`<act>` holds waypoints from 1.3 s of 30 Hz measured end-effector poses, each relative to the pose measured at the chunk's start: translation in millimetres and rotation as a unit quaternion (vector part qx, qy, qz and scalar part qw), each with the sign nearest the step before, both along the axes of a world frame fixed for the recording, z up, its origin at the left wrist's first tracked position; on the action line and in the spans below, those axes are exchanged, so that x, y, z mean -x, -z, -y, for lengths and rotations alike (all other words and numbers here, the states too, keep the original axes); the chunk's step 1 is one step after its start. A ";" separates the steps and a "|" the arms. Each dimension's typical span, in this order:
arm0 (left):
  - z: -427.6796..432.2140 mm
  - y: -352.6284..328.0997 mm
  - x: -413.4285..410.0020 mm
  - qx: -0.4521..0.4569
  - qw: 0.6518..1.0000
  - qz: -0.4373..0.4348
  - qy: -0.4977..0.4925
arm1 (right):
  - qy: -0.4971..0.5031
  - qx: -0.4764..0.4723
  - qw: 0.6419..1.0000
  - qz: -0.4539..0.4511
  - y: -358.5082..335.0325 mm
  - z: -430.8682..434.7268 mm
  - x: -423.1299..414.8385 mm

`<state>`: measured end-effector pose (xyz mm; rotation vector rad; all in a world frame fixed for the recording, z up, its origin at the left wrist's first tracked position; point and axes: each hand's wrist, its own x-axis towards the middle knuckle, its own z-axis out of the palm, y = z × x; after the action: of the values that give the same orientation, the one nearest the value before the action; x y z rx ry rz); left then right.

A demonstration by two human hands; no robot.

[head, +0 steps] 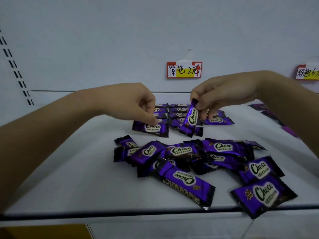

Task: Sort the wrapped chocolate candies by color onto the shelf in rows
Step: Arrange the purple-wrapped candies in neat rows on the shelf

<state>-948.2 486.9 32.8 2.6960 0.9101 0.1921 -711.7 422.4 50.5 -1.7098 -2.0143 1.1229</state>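
Purple foil, item one: hanging candy (190, 118), tilted, pinched by its top crimp between the thumb and fingers of the right hand (224, 94); whether its lower end touches down, I cannot tell. Item two: flat candy (151, 128), on the shelf (69, 169) at nine o'clock of the first, its far edge pinched by the curled fingertips of the left hand (131, 102). Sorted rows (174, 111): a few short lines at twelve o'clock, below the purple label (184, 69). Loose heap (198, 157) at six o'clock: overlapping, unsorted (the bigger share, I'd judge). Second label (307, 72) at two o'clock; the wrappers near it are blurred. Stage: under halfway.
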 end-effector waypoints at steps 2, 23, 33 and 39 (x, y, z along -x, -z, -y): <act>-0.4 -0.3 0.9 -0.031 0.999 -0.037 0.001 | 0.020 -0.029 0.998 -0.051 -0.5 -1.7 -1.8; 8.4 28.7 -19.3 -0.099 0.987 0.014 0.124 | 0.061 0.007 0.998 0.022 -21.0 14.9 -12.9; 13.1 34.9 -33.9 -0.131 0.982 0.039 0.131 | 0.072 -0.017 0.978 0.194 8.3 43.3 -41.3; 16.2 34.4 -37.1 -0.112 0.980 0.113 0.122 | 0.039 -0.160 0.982 0.094 18.8 41.0 -14.1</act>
<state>-911.1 470.7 -1.6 2.8821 0.5138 0.5645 -697.7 381.4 31.7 -1.7587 -2.0797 0.5907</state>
